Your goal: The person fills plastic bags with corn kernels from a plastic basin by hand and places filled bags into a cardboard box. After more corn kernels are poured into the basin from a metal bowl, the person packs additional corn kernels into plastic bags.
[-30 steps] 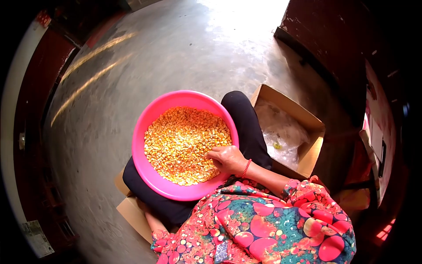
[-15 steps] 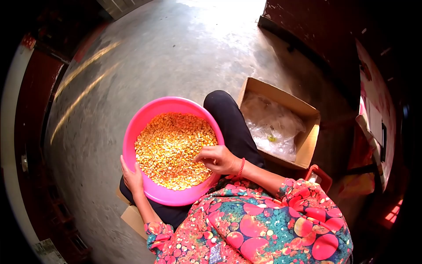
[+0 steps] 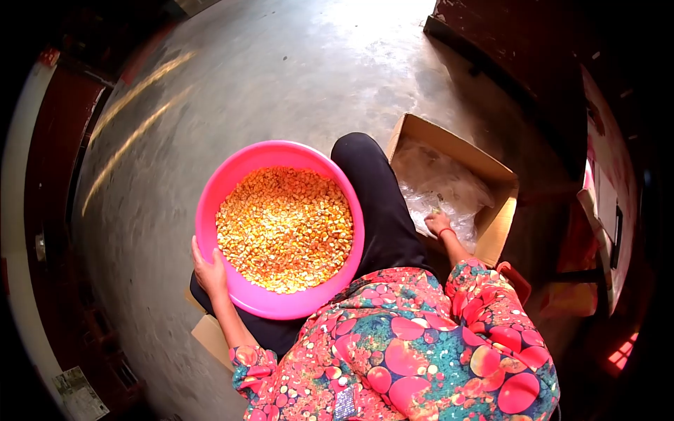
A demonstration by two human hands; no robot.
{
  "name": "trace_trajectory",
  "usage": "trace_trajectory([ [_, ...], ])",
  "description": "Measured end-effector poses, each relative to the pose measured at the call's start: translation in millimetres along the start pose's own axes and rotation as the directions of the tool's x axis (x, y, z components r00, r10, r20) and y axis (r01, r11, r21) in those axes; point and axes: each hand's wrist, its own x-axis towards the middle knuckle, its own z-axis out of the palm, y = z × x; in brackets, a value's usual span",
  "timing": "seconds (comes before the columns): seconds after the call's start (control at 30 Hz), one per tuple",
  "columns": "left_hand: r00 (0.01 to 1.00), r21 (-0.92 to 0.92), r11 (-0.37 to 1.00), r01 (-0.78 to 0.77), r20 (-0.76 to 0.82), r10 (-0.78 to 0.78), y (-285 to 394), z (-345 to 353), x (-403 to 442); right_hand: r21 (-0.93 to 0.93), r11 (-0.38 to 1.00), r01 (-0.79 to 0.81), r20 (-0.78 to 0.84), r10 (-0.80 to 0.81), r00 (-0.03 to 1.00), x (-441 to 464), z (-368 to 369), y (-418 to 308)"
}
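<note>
A pink basin [image 3: 281, 306] full of yellow-orange corn kernels [image 3: 284, 228] rests on my lap. My left hand [image 3: 209, 272] holds the basin at its lower left side, the fingers along the outer wall. On my right, my right hand [image 3: 439, 224] is inside an open cardboard box [image 3: 500, 223], over the crumpled clear plastic [image 3: 446, 188] that lines it. Its fingers are drawn together. Whatever they hold, if anything, is too small to make out.
The box stands on the concrete floor [image 3: 281, 91] beside my right knee [image 3: 358, 151]. A red object [image 3: 516, 281] lies behind the box near my right sleeve. A cardboard flap [image 3: 210, 340] shows under my left leg. Dark furniture lines both sides.
My right hand has left the corn kernels and moved right into the cardboard box, covering the small yellow-green spot seen there. My left hand has stayed on the basin.
</note>
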Motion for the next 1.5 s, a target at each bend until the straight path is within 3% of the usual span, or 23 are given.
trace_trajectory([
  [0.03,1.000,0.009,1.000,-0.028,-0.013,0.029,1.7,-0.4,-0.2,-0.032,1.000,0.001,0.182,0.005,0.983,-1.4,8.1,10.9],
  [0.07,1.000,0.011,1.000,-0.026,-0.013,0.026,2.6,-1.0,-0.6,-0.070,0.993,-0.093,0.177,0.104,0.979,28.7,56.7,32.2],
  [0.13,1.000,0.005,1.000,-0.026,-0.011,0.026,3.6,-1.3,-1.0,0.135,0.986,-0.093,0.217,0.062,0.974,22.2,44.0,37.9],
  [0.17,1.000,0.004,1.000,-0.026,-0.010,0.026,2.0,-1.0,-0.9,0.135,0.986,-0.094,0.216,0.063,0.974,18.4,38.5,38.7],
  [0.23,0.999,0.004,0.999,-0.034,-0.017,0.034,-2.0,1.7,0.5,0.231,0.970,-0.077,-0.013,0.083,0.996,8.7,19.9,33.5],
  [0.27,0.999,-0.002,0.999,-0.032,-0.021,0.032,-1.8,2.5,0.7,0.228,0.971,-0.074,-0.019,0.081,0.997,6.9,12.3,34.6],
  [0.33,0.999,-0.020,0.999,-0.036,-0.015,0.035,-2.9,1.2,0.3,0.511,0.859,-0.023,-0.180,0.133,0.975,5.3,4.2,40.7],
  [0.4,0.999,-0.031,0.999,-0.036,-0.019,0.035,-4.6,1.4,0.1,0.547,0.836,-0.042,-0.157,0.152,0.976,10.4,0.4,47.0],
  [0.47,0.999,-0.039,0.999,-0.037,-0.019,0.036,-3.6,1.5,-0.1,0.851,0.502,-0.157,0.089,0.156,0.984,10.3,-0.5,53.1],
  [0.53,1.000,-0.051,0.999,-0.005,-0.008,0.005,1.9,-0.8,-0.1,0.845,0.489,-0.214,0.152,0.164,0.975,8.6,2.8,53.5],
  [0.6,1.000,-0.054,0.999,-0.011,-0.015,0.010,-0.2,0.4,0.8,0.394,0.919,-0.026,-0.067,0.057,0.996,1.1,7.9,53.6],
  [0.77,0.999,-0.047,0.999,-0.023,-0.024,0.022,-3.8,2.0,0.2,0.365,0.927,0.085,0.079,-0.121,0.989,3.6,25.4,28.1],
  [0.93,1.000,-0.060,0.998,0.007,-0.012,-0.007,-1.8,1.5,0.6,0.147,0.984,0.102,0.101,-0.117,0.988,30.5,41.0,18.0],
  [1.0,1.000,-0.042,0.999,-0.014,-0.028,0.013,-3.4,2.4,0.6,0.174,0.984,0.022,0.266,-0.069,0.962,31.9,27.1,19.8],
  [1.03,0.998,-0.027,0.999,-0.039,-0.040,0.038,-4.2,2.7,0.6,0.255,0.965,0.061,0.094,-0.087,0.992,34.3,37.5,29.9],
  [1.07,0.998,-0.029,0.999,-0.037,-0.043,0.035,-4.1,2.6,0.7,0.253,0.965,0.064,0.092,-0.090,0.992,30.7,28.8,26.3],
  [1.1,0.999,-0.027,0.999,-0.035,-0.043,0.033,-3.5,2.6,0.9,0.333,0.943,0.008,-0.028,0.001,1.000,25.3,14.7,22.7],
  [1.17,0.999,-0.028,0.999,-0.026,-0.047,0.025,-3.0,1.8,0.2,0.488,0.873,0.005,-0.224,0.119,0.967,15.4,-10.1,17.4],
  [1.27,0.999,-0.045,0.999,-0.028,-0.044,0.026,-0.3,2.6,0.5,0.700,0.676,0.230,-0.446,0.163,0.880,39.8,-9.5,37.9],
  [1.33,1.000,-0.036,0.999,-0.003,-0.023,0.002,1.4,0.3,-0.7,0.831,0.491,0.260,-0.391,0.185,0.902,25.5,-47.1,18.1],
  [1.4,0.998,-0.027,0.999,-0.020,-0.055,0.018,0.9,1.3,-1.5,0.967,0.162,0.195,-0.219,0.144,0.965,5.2,-92.0,-15.8],
  [1.43,0.997,-0.011,0.999,-0.032,-0.068,0.031,0.0,2.3,-1.5,0.974,-0.014,0.227,-0.224,0.122,0.967,-3.1,-109.9,-36.0],
  [1.5,0.996,0.007,1.000,-0.027,-0.080,0.028,4.2,-1.3,-3.0,0.945,-0.185,0.270,-0.288,-0.076,0.955,-21.6,-144.2,-67.3],
])
